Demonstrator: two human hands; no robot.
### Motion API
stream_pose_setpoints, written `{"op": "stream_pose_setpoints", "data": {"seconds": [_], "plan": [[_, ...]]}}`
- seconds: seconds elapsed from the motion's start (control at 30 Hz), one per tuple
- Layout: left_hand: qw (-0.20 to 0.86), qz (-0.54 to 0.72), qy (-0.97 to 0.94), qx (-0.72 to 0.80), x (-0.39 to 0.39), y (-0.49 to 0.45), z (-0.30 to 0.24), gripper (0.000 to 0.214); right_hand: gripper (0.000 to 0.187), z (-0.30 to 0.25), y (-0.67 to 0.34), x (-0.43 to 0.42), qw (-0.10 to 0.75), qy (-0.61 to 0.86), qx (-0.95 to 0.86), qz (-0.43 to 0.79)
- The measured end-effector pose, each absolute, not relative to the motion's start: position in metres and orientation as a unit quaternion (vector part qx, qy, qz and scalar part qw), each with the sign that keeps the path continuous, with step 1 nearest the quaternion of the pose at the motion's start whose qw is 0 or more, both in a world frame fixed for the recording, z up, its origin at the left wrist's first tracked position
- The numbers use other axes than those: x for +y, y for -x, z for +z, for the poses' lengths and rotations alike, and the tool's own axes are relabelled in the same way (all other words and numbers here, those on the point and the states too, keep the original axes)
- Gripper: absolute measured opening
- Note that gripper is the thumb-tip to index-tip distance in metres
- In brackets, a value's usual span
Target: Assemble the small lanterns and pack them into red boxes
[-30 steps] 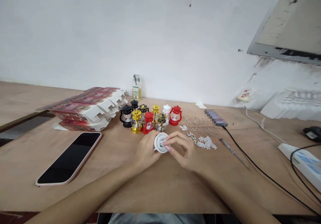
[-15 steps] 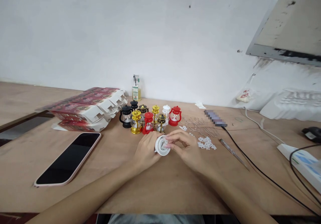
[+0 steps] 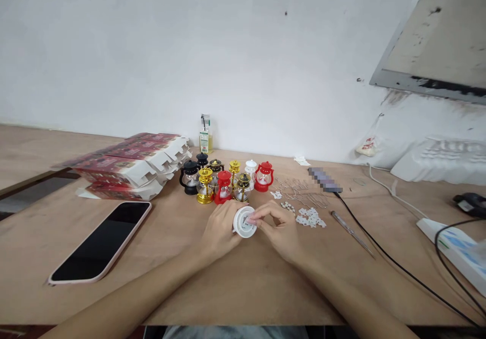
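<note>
My left hand [image 3: 220, 230] is wrapped round a small white lantern [image 3: 239, 223], whose round underside faces me; most of its body is hidden by the fingers. Thumb and fingertips of my right hand [image 3: 279, 230] are pinched together over the recess in that underside. Whatever lies between them is too small to make out. Just beyond stand several small lanterns, among them a red lantern [image 3: 224, 189], a gold lantern [image 3: 205, 187] and a black lantern [image 3: 190, 179]. Small white plastic pieces [image 3: 311, 217] and round white discs [image 3: 287, 206] lie right of my right hand.
Bent metal wires [image 3: 299, 189] lie behind the white pieces. To the right are a screwdriver [image 3: 351, 231], a cabled device [image 3: 325, 180] and a power strip [image 3: 451, 248]. At left are a phone [image 3: 100, 243] and stacked red boxes [image 3: 125, 162]; a bottle [image 3: 205, 139] stands by the wall.
My right hand's fingers have drawn closer together over the lantern's underside. More of the round white discs show beside the hand. The left hand keeps its hold.
</note>
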State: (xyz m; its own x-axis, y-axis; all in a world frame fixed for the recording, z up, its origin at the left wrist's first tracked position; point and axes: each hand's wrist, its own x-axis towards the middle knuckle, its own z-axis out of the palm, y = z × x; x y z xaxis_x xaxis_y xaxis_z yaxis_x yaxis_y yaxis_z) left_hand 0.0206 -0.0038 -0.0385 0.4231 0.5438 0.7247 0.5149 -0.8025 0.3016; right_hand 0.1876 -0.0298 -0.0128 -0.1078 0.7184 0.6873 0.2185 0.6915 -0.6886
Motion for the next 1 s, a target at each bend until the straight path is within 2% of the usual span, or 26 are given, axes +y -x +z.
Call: {"op": "stream_pose_setpoints", "data": {"seconds": [0.27, 0.57, 0.73, 0.87, 1.0], "plan": [[0.026, 0.425, -0.849, 0.314, -0.004, -0.022, -0.038, 0.02, 0.012, -0.008, -0.192, -0.026, 0.553, 0.338, -0.72, 0.246], [0.0, 0.424, -0.852, 0.308, -0.003, -0.021, -0.039, 0.017, 0.016, -0.004, -0.191, -0.029, 0.538, 0.374, -0.723, 0.218], [-0.053, 0.432, -0.854, 0.284, -0.003, -0.02, -0.035, 0.017, 0.017, -0.005, -0.194, -0.027, 0.543, 0.369, -0.729, 0.193], [-0.103, 0.434, -0.859, 0.252, -0.003, -0.018, -0.03, 0.017, 0.036, -0.01, -0.195, -0.023, 0.533, 0.352, -0.725, 0.257], [-0.167, 0.418, -0.859, 0.242, -0.001, -0.016, -0.031, 0.018, 0.024, -0.018, -0.195, -0.022, 0.507, 0.306, -0.751, 0.293]]}}
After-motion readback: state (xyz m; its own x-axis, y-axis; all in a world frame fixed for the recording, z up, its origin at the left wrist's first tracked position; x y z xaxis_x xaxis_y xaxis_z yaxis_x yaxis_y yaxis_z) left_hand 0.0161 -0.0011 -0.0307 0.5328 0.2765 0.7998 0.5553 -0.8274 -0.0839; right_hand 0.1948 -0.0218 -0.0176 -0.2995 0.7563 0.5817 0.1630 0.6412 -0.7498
